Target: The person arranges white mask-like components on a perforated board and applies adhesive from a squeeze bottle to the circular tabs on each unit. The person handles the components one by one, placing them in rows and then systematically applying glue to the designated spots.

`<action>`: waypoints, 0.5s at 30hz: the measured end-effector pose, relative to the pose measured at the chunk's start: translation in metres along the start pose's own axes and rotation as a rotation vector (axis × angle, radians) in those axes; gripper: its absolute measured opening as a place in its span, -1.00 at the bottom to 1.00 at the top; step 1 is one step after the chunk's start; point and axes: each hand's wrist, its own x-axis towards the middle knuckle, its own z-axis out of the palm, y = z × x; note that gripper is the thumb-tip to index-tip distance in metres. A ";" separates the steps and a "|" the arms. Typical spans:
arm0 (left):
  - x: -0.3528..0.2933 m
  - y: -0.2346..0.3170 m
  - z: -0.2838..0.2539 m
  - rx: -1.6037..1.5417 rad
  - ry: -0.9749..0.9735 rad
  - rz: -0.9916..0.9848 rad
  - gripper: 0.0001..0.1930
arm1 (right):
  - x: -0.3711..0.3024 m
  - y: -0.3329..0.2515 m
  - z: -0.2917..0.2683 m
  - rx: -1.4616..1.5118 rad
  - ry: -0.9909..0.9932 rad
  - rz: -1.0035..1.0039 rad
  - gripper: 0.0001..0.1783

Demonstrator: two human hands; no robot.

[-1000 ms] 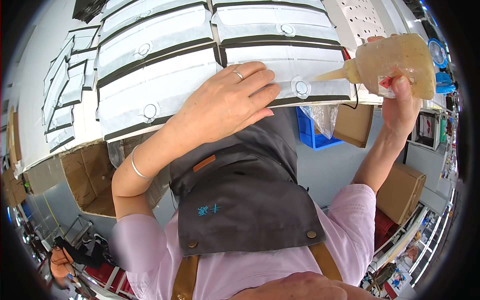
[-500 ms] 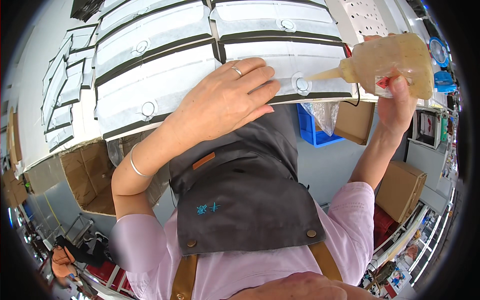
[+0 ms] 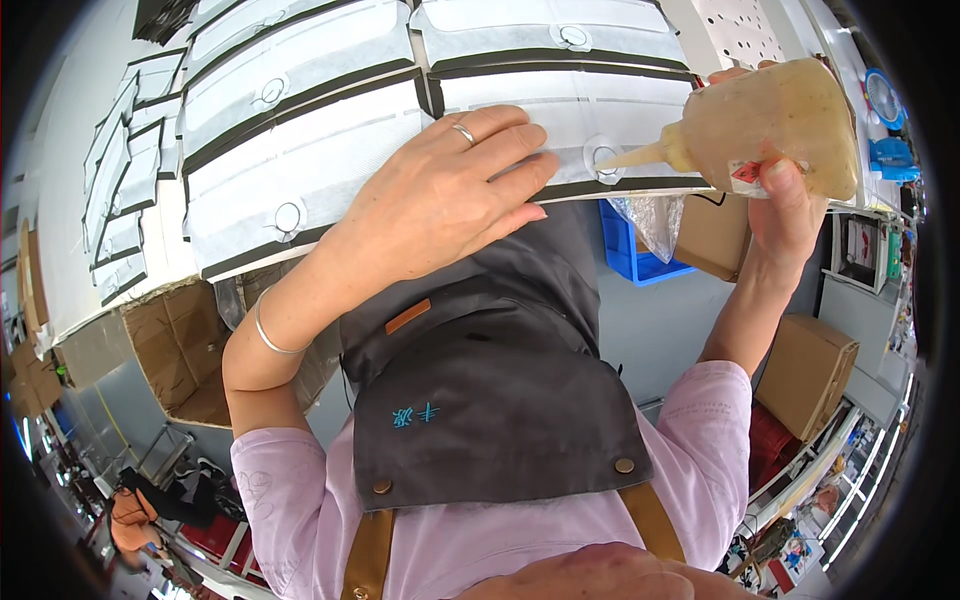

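Note:
My right hand (image 3: 788, 212) grips a translucent squeeze bottle (image 3: 770, 125) of yellowish liquid, with the thumb on its near side and the other fingers mostly hidden behind it. The bottle lies tilted on its side, and its long tapered nozzle (image 3: 630, 158) points left. The nozzle tip is at a small round ring (image 3: 603, 150) on a white fabric-like panel (image 3: 540, 100) with black edge strips; whether it touches cannot be made out. My left hand (image 3: 465, 190), wearing a ring, rests palm down with its fingers stretched over the left part of that panel and the neighbouring panel's edge.
More white panels (image 3: 310, 140) with similar rings lie in rows on the white table. Smaller black-edged pieces (image 3: 135, 180) overlap at the left. Below the table edge are an open cardboard box (image 3: 180, 350) and a blue bin (image 3: 640, 262). A person in orange (image 3: 135, 520) is at the far lower left.
My right hand has brought the bottle slightly left, and its nozzle tip has crossed to the near left side of the ring. My left hand stays almost in place.

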 end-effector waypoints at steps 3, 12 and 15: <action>0.000 -0.001 0.001 -0.002 0.007 0.004 -0.60 | 0.001 -0.006 -0.003 -0.055 -0.085 -0.028 -0.07; 0.001 -0.001 0.000 -0.023 0.005 0.001 -0.59 | -0.001 -0.012 0.007 -0.046 -0.067 0.054 0.06; 0.001 -0.001 0.000 -0.030 0.009 0.001 -0.60 | 0.005 -0.021 0.008 -0.048 -0.105 0.010 0.09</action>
